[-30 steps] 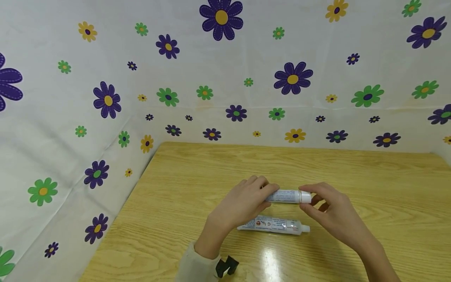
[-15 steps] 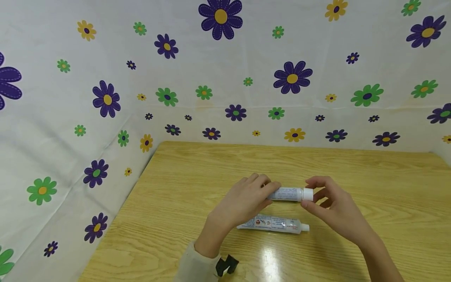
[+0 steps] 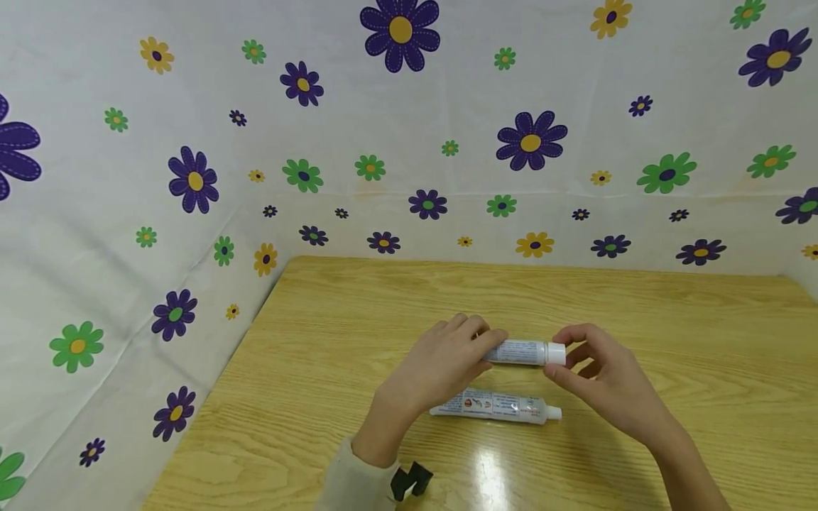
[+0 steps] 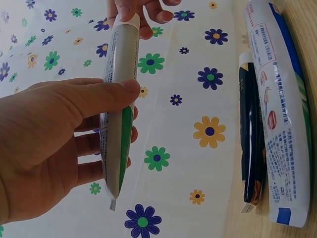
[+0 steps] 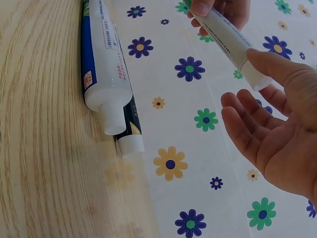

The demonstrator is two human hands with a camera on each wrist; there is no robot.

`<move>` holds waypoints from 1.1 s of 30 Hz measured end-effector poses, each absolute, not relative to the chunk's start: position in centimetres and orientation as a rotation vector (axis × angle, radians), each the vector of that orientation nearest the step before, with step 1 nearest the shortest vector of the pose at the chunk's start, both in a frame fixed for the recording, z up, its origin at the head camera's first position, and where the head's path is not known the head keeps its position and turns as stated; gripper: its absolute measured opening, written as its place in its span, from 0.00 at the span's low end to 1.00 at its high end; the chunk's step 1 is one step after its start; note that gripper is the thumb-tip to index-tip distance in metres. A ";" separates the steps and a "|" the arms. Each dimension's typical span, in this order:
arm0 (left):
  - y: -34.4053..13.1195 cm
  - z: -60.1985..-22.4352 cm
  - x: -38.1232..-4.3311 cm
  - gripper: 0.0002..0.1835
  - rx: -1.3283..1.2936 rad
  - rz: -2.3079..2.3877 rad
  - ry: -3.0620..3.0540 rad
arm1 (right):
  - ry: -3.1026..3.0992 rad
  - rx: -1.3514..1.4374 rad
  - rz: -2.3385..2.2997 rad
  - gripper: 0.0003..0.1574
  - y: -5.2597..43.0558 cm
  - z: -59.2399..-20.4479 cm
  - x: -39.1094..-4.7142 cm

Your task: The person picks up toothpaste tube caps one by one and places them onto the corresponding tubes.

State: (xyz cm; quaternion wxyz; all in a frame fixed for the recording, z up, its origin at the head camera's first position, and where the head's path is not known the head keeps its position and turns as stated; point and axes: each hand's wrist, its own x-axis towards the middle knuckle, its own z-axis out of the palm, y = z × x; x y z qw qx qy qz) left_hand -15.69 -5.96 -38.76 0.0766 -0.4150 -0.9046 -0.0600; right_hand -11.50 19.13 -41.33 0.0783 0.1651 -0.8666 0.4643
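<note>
My left hand [image 3: 441,360] grips a white toothpaste tube [image 3: 520,352] with a green stripe [image 4: 125,144], holding it level above the table in the head view. Its thumb lies along one side, with the fingers behind. At the white cap [image 3: 557,353] my right hand [image 3: 613,383] pinches with thumb and index finger; the other fingers are loosely bent, apart from the tube. A larger white and blue toothpaste tube [image 3: 505,407] lies nearer on the table. Beside it, both wrist views show a dark tube [image 4: 251,134] with a white cap [image 5: 131,145].
The wooden table [image 3: 268,397] runs back to a white cloth [image 3: 358,128] printed with flowers, which also hangs along the left side. A black clip-like piece [image 3: 411,482] sits by the left sleeve [image 3: 361,475].
The right fingers have shifted slightly around the cap and the hand has moved a little up. Held tube and left hand have risen very slightly; the larger tube lies still.
</note>
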 end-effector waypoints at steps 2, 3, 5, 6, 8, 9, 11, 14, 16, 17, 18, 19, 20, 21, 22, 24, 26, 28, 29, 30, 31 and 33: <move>-6.0 -38.8 -15.7 0.22 -1.244 -0.181 -2.713 | -2.598 0.499 1.383 0.21 19.2 -41.3 -11.4; -6.0 -38.8 -15.8 0.22 -1.241 -0.183 -2.714 | -2.596 0.505 1.385 0.21 19.2 -41.3 -11.4; -6.1 -38.8 -15.7 0.22 -1.234 -0.185 -2.715 | -2.593 0.518 1.375 0.22 19.1 -41.3 -11.3; -6.1 -38.8 -15.7 0.22 -1.231 -0.186 -2.713 | -2.589 0.528 1.367 0.22 19.2 -41.3 -11.3; -6.2 -38.8 -15.7 0.22 -1.225 -0.188 -2.710 | -2.583 0.544 1.349 0.22 19.2 -41.4 -11.3; -6.2 -38.8 -15.7 0.22 -1.223 -0.184 -2.709 | -2.580 0.550 1.340 0.21 19.2 -41.4 -11.2; -6.2 -38.8 -15.7 0.22 -1.221 -0.182 -2.707 | -2.576 0.559 1.325 0.21 19.2 -41.5 -11.2; -6.3 -38.8 -15.7 0.22 -1.220 -0.178 -2.712 | -2.579 0.556 1.321 0.21 19.2 -41.6 -11.2; -6.3 -38.8 -15.7 0.22 -1.219 -0.175 -2.713 | -2.586 0.547 1.327 0.21 19.2 -41.5 -11.2; -6.3 -38.8 -15.7 0.22 -1.219 -0.174 -2.713 | -2.589 0.543 1.330 0.21 19.2 -41.5 -11.2; -6.3 -38.7 -15.7 0.22 -1.219 -0.172 -2.712 | -2.593 0.538 1.333 0.20 19.2 -41.5 -11.2; -6.3 -38.7 -15.6 0.22 -1.219 -0.172 -2.713 | -2.596 0.535 1.338 0.20 19.2 -41.5 -11.2; -6.3 -38.7 -15.6 0.22 -1.219 -0.173 -2.712 | -2.598 0.532 1.342 0.20 19.2 -41.5 -11.2; -6.3 -38.7 -15.6 0.22 -1.219 -0.172 -2.712 | -2.600 0.529 1.345 0.19 19.2 -41.5 -11.2; -6.3 -38.7 -15.6 0.22 -1.220 -0.172 -2.711 | -2.601 0.526 1.346 0.19 19.2 -41.4 -11.2; -6.3 -38.7 -15.6 0.22 -1.223 -0.171 -2.708 | -2.605 0.520 1.351 0.18 19.1 -41.4 -11.2; -6.3 -38.6 -15.6 0.22 -1.227 -0.169 -2.702 | -2.615 0.509 1.354 0.16 19.1 -41.3 -11.2; -6.3 -38.6 -15.6 0.22 -1.232 -0.170 -2.696 | -2.626 0.495 1.356 0.15 19.1 -41.3 -11.2; -6.3 -38.6 -15.6 0.22 -1.235 -0.173 -2.692 | -2.631 0.487 1.356 0.14 19.1 -41.3 -11.2; -6.3 -38.6 -15.6 0.22 -1.238 -0.175 -2.689 | -2.634 0.480 1.357 0.13 19.1 -41.3 -11.2; -6.3 -38.6 -15.6 0.21 -1.241 -0.179 -2.685 | -2.636 0.476 1.360 0.12 19.1 -41.3 -11.2; -6.3 -38.7 -15.6 0.21 -1.246 -0.184 -2.677 | -2.634 0.473 1.374 0.10 19.1 -41.3 -11.2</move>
